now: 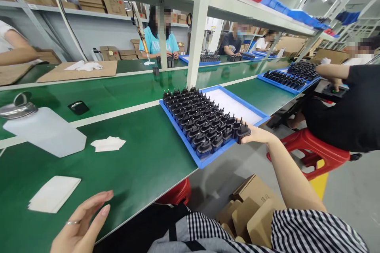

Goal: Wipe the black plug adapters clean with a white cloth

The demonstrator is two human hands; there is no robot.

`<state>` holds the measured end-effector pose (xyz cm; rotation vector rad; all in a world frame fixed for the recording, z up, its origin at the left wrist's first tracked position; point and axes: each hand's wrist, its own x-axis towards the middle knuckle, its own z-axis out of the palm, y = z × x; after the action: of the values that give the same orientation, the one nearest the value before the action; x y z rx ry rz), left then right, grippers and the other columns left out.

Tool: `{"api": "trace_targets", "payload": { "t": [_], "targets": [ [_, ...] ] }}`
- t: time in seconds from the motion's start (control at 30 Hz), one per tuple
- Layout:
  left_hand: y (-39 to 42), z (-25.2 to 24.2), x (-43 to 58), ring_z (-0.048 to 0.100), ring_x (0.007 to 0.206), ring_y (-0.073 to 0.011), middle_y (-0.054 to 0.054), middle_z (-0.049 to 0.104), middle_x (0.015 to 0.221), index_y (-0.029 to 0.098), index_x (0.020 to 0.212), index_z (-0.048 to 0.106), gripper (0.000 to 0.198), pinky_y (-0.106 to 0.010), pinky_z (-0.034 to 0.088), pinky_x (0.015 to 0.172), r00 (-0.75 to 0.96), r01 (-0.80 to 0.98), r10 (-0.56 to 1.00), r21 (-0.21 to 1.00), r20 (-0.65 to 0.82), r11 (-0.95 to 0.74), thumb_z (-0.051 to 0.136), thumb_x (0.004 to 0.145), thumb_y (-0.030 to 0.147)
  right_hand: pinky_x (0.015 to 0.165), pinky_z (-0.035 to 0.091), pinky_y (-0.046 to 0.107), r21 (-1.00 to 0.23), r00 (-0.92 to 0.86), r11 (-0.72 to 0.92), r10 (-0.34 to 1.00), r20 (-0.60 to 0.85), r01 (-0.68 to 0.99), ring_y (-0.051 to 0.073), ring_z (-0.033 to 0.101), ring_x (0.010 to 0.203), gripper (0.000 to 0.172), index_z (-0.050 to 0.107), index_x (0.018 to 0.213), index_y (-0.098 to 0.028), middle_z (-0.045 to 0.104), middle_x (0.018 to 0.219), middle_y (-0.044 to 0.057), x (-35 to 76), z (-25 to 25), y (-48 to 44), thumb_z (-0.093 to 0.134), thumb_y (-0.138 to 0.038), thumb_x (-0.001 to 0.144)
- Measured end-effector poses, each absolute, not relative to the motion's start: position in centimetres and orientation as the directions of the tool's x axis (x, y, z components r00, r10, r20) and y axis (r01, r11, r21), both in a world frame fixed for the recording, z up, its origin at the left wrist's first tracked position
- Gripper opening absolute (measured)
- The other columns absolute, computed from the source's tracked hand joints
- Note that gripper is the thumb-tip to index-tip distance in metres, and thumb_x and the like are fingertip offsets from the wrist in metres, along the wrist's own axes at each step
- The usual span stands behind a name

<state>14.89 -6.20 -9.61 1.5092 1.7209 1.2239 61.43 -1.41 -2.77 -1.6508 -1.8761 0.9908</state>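
My right hand (257, 134) reaches out to the near right side of a blue tray (259, 112) and is closed on a black charger plug (243, 131) at the end of a row. Several rows of the same black plugs (198, 115) fill the tray's left half; its white base shows bare on the right. My left hand (81, 224) hovers open at the table's front edge, fingers stretched and a ring on one, holding nothing. A folded white cloth (53, 193) lies just beyond it.
A white plastic dispenser bottle (44, 128) lies at left on the green table (142, 158), with white wipes (107, 143) beside it and a small black item (78, 107) behind. Cardboard boxes (249, 213) sit below. A seated person (350, 106) works at right; others work across the line.
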Motion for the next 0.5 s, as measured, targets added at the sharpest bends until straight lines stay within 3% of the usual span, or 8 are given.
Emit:
{"api": "trace_targets", "payload": {
  "t": [0.2, 0.4, 0.5],
  "targets": [
    [-6.2, -9.7, 14.6, 0.052, 0.090, -0.0219, -0.003, 0.060, 0.089, 0.021, 0.080, 0.056, 0.036, -0.033, 0.044, 0.078, -0.063, 0.550, 0.998, 0.835, 0.015, 0.022, 0.049, 0.059, 0.050, 0.082, 0.035, 0.035, -0.624, -0.204, 0.087, 0.972, -0.119, 0.777, 0.025, 0.044, 0.091, 0.055, 0.052, 0.094, -0.013, 0.052, 0.097, 0.007, 61.6, -1.2, -2.0, 0.057, -0.054, 0.057],
    [-5.8, -10.7, 14.0, 0.051, 0.091, -0.0223, -0.001, 0.060, 0.089, 0.023, 0.077, 0.057, 0.039, -0.035, 0.043, 0.079, -0.039, 0.617, 0.999, 0.786, -0.013, 0.034, 0.049, 0.055, 0.054, 0.083, 0.034, 0.039, -0.649, 0.063, -0.032, 0.998, 0.026, 0.760, 0.028, 0.046, 0.091, 0.055, 0.055, 0.086, -0.015, 0.056, 0.092, 0.007, 61.3, -2.6, -3.0, 0.060, -0.056, 0.049],
    [-5.9, -10.8, 13.8, 0.051, 0.091, -0.0221, 0.000, 0.060, 0.090, 0.024, 0.077, 0.057, 0.038, -0.034, 0.043, 0.078, -0.011, 0.647, 1.000, 0.762, -0.027, 0.028, 0.048, 0.055, 0.055, 0.082, 0.036, 0.040, -0.715, 0.088, -0.059, 0.996, 0.004, 0.697, 0.027, 0.048, 0.087, 0.049, 0.056, 0.079, -0.016, 0.057, 0.087, 0.006, 61.4, -2.6, -3.4, 0.063, -0.051, 0.047]
  ]
}}
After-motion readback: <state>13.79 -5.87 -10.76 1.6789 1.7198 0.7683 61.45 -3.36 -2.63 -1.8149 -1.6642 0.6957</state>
